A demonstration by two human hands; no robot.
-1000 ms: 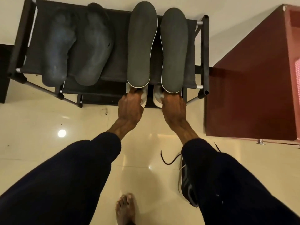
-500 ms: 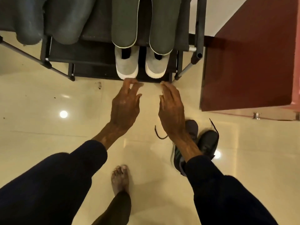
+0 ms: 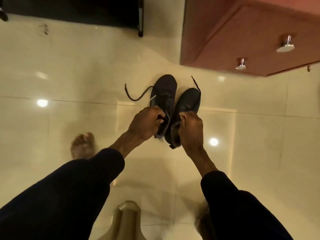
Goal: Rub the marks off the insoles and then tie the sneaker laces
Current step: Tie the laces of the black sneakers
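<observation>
Now the left hand [image 3: 144, 124] grips the left sneaker [image 3: 163, 97], the right hand [image 3: 191, 129] the right sneaker [image 3: 187, 104]; toes point to 12 o'clock.

Head view, steeply downward, near the floor [image 3: 69, 70]

Home entryway: glossy tile floor [image 3: 86, 70], red cabinet [image 3: 233, 37] w/ knobs

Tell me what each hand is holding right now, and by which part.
The left hand grips the left sneaker at its heel collar; the right hand grips the right sneaker the same way. Laces hang loose.
</observation>
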